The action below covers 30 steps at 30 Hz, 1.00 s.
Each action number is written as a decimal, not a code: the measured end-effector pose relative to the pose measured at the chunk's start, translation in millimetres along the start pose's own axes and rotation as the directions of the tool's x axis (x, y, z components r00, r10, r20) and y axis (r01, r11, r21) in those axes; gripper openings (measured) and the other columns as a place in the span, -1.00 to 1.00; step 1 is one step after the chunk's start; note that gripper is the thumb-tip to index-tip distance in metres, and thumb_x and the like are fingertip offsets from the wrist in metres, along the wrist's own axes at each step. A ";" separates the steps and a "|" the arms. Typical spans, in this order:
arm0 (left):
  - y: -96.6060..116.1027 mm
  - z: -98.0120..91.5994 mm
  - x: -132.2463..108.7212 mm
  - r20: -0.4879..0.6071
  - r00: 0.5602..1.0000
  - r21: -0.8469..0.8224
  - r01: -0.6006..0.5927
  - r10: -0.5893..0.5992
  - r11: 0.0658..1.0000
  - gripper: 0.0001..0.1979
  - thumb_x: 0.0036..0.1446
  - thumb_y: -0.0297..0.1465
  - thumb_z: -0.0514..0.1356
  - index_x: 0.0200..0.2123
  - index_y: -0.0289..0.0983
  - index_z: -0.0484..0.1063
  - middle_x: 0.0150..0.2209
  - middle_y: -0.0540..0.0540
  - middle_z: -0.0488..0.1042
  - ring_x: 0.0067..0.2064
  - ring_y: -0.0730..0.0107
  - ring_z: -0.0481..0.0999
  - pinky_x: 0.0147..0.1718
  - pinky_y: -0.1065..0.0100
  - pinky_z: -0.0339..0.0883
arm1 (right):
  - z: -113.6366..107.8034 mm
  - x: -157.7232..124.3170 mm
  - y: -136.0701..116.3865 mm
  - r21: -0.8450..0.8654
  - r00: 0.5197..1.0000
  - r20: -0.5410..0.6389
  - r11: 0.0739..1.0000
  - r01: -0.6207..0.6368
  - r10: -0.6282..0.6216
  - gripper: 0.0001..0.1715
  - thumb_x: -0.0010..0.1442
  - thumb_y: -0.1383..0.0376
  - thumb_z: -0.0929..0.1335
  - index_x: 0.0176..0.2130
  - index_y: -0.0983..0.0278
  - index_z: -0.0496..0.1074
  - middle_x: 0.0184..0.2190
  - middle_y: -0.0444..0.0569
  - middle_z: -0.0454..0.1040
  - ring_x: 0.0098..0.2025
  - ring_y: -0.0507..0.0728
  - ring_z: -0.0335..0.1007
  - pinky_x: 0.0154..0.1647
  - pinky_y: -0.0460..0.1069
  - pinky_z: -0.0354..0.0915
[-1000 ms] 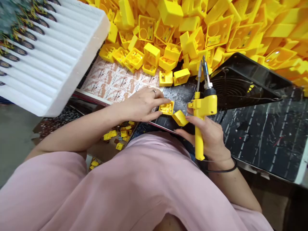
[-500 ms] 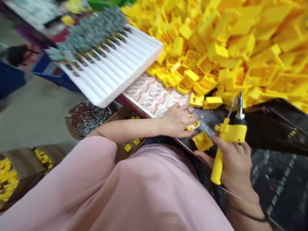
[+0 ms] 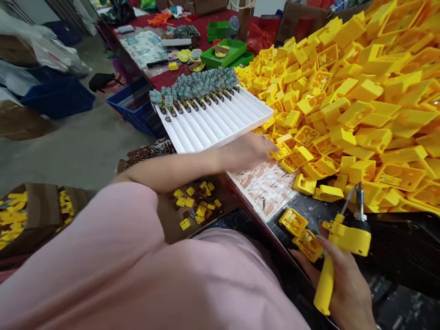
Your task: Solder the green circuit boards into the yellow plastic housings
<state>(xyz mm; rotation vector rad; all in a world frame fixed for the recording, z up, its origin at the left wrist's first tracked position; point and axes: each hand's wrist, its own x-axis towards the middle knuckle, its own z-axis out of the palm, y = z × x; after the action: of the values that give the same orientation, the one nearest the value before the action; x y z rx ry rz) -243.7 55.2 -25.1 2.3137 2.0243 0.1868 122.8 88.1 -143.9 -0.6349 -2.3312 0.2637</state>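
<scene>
My right hand (image 3: 347, 284) grips a yellow soldering gun (image 3: 347, 238) with a metal nozzle and a thin tube beside it pointing away from me. The thumb and a finger of that hand also touch an open yellow plastic housing (image 3: 309, 245) at the table's near edge. Against it lies a second yellow housing (image 3: 293, 222), open side up. My left hand (image 3: 250, 151), smeared by motion, reaches to the near edge of the heap of yellow housings (image 3: 343, 105). Its fingertips are at one housing; whether they grip it cannot be made out.
A white ribbed foam tray (image 3: 213, 121) holds rows of grey wired parts, just beyond my left forearm. Printed paper (image 3: 264, 188) covers part of the table. Below stands a box with small yellow pieces (image 3: 199, 206). Green trays (image 3: 227, 52) and a blue crate (image 3: 137, 105) stand farther back.
My left hand has moved from the housings at the table's near edge, away from me to the heap. My right hand still holds the soldering gun. The view has tilted up.
</scene>
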 end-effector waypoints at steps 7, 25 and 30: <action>-198.7 -46.7 -4.1 -0.362 0.706 0.415 0.707 -0.609 0.573 0.17 0.16 0.27 -0.75 0.32 -0.30 0.19 0.09 0.00 0.37 0.00 0.27 -0.02 0.10 0.09 -0.06 | 7.2 19.1 -15.5 -0.154 0.989 0.022 0.977 0.148 -0.146 -0.37 0.36 0.21 0.45 0.35 0.15 0.33 -0.36 -0.12 0.52 -0.47 0.14 0.46 -0.41 0.00 0.39; -169.0 -115.8 -19.1 -0.416 0.823 0.330 0.532 -0.387 0.780 -0.43 0.49 -0.03 -0.17 0.23 -0.30 0.30 0.12 -0.10 0.43 -0.07 0.32 0.26 0.06 0.14 0.27 | 14.9 42.0 -26.4 -0.184 0.976 0.019 0.959 0.214 -0.215 -0.52 0.41 0.24 0.41 0.26 0.20 0.35 -0.31 -0.08 0.55 -0.45 0.09 0.45 -0.41 -0.04 0.35; -77.0 -110.6 27.8 -0.473 0.832 -0.135 0.256 -0.289 0.957 -0.77 0.25 -0.21 0.24 -0.14 -0.23 0.46 -0.06 -0.08 0.58 -0.18 0.42 0.33 -0.03 0.22 0.32 | 13.5 39.7 -30.0 -0.179 0.986 0.025 0.970 0.167 -0.165 -0.48 0.38 0.24 0.44 0.27 0.17 0.36 -0.32 -0.10 0.55 -0.40 0.11 0.52 -0.33 -0.04 0.43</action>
<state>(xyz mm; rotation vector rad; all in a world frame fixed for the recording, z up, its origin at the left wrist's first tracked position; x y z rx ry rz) -330.3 89.4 76.1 2.0471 2.4946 0.8898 77.2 82.4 -120.4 -0.5205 -2.4192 -0.0216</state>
